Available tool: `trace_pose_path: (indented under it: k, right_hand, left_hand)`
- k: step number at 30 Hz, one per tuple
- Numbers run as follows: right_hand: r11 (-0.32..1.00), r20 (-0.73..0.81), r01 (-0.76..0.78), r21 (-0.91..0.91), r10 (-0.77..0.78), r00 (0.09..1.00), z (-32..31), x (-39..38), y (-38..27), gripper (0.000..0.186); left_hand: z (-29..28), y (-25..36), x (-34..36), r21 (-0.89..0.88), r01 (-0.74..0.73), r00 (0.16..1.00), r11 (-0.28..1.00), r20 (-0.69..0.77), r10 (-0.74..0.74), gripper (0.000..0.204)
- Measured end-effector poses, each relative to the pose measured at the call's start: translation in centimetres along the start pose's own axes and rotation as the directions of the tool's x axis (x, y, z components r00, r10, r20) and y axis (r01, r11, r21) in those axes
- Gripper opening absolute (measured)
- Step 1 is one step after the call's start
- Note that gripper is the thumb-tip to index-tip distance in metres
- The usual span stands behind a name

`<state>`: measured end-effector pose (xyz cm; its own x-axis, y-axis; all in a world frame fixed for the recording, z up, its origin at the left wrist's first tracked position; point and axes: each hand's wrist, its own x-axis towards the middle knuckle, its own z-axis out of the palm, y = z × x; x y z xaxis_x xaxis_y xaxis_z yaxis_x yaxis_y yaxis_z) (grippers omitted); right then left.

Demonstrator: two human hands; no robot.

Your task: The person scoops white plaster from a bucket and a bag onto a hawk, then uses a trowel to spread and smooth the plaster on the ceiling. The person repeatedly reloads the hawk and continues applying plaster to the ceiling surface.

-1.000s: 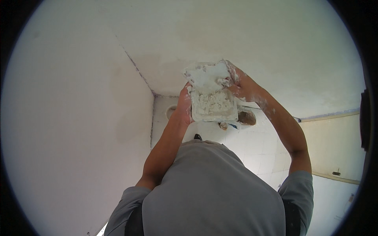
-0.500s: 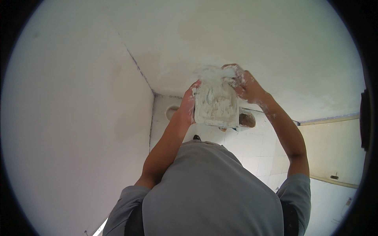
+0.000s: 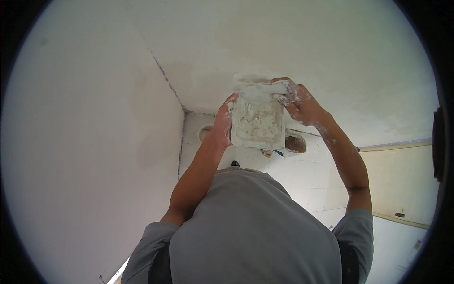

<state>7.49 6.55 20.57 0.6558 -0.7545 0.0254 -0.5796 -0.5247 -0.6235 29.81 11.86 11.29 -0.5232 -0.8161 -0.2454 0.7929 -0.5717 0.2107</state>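
Note:
In front of my chest, close to the white wall, is a rectangular pale slab-like holder (image 3: 257, 124) smeared with white plaster. My left hand (image 3: 223, 124) is closed on its left side, the fingers mostly hidden behind it. Across the top edge lies a strip of wet white plaster (image 3: 255, 91). My right hand (image 3: 299, 102), spattered with plaster, is closed at the right end of that strip with its fingers curled. Whatever it grips is coated white and hard to make out.
Left of me rises another white wall (image 3: 94, 142), meeting the front wall in a dark cracked corner line. Below are the tiled floor (image 3: 312, 184), a pale round fitting (image 3: 205, 132) and an open container with a brown inside (image 3: 295, 143). A cream door (image 3: 402, 180) stands right.
The plaster-smeared holder has shifted slightly left and up with my left hand. My right hand has moved a little to the right. More of the brown container shows.

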Motion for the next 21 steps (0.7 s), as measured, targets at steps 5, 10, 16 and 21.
trace_pose_path:
  k: [5, 10, 16, 21]
  right_hand:
    - [0.983, 0.017, -0.152, -0.105, 0.155, 0.988, 1.5, -0.6, -0.8, 0.043]
    - [0.929, 0.159, -0.347, 0.128, 0.326, 0.932, -0.3, 0.0, -5.4, 0.060]
    - [0.845, 0.104, -0.297, 0.445, 0.280, 0.954, 1.6, -0.5, -1.7, 0.059]
    - [0.851, -0.009, -0.163, 0.500, 0.193, 0.981, 1.3, -0.4, -1.2, 0.052]
  left_hand:
    - [-0.1, -0.2, 0.2, 0.047, -0.025, 0.996, 0.999, 0.085, 0.021, 0.051]
    - [0.3, -0.4, 0.4, 0.014, -0.026, 0.997, 1.000, 0.067, 0.025, 0.051]
    - [1.2, 0.2, 1.3, 0.170, -0.039, 0.999, 0.985, -0.013, 0.041, 0.050]
    - [0.5, -0.1, 1.2, 0.035, 0.000, 1.000, 0.999, -0.007, 0.000, 0.052]
